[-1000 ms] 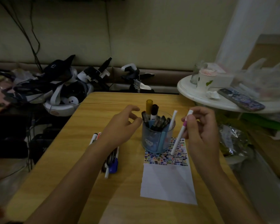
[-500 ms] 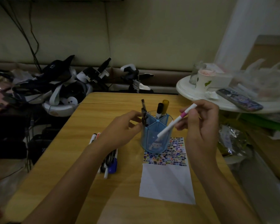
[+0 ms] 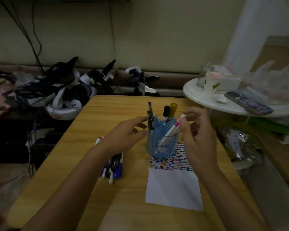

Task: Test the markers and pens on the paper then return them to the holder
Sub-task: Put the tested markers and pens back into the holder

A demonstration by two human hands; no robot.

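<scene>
At the centre of the frame the right hand (image 3: 197,139) is pinching the upper end of a white marker with a pink band (image 3: 169,131) between thumb and fingertips; the marker is slanting down and left, its lower end already inside the front compartment of the blue holder (image 3: 163,142), which is standing on the top edge of the paper (image 3: 173,185) on the desk (image 3: 107,114). The left hand (image 3: 123,139) is hovering just left of the holder, its grip open and relaxed, fingertips near the dark pens (image 3: 149,115) at the holder's left rim; whether they are touching is unclear. To finish well, the right hand should probably be easing the marker down until it seats, then letting go gently; the left should be steadying the light holder so it is not tipping. More pens (image 3: 113,165) are lying at lower left of centre, likely waiting for their turn.
</scene>
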